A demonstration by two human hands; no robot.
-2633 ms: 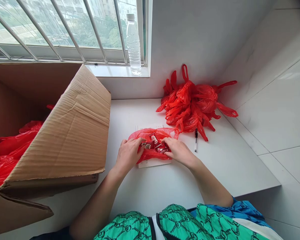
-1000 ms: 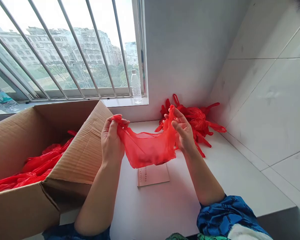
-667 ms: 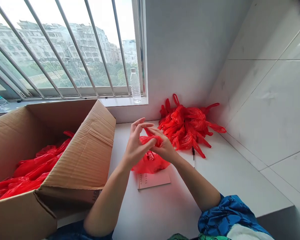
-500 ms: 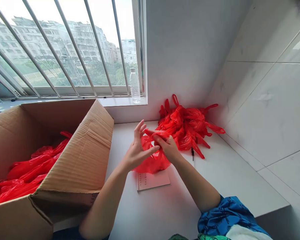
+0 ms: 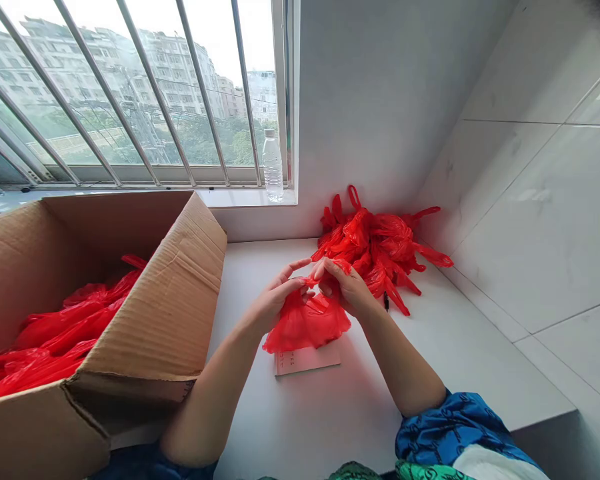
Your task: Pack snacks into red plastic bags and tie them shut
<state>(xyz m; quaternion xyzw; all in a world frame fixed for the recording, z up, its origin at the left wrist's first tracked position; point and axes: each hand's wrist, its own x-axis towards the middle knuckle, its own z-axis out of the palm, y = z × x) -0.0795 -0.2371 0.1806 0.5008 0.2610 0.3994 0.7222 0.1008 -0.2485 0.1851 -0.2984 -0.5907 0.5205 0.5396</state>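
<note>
Red plastic bag (image 5: 307, 325), pinched by curled left hand (image 5: 279, 300), right hand (image 5: 345, 287)

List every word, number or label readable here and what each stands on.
Pale card under the red plastic bag: small columns of figures, too small to read.
Brown corrugated cardboard carton: dark print at the flap's lower edge, too blurred to read.
Nothing else legible.

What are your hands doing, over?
Left hand, right hand pinching top of red bag. Box to left, bag pile behind.
</note>
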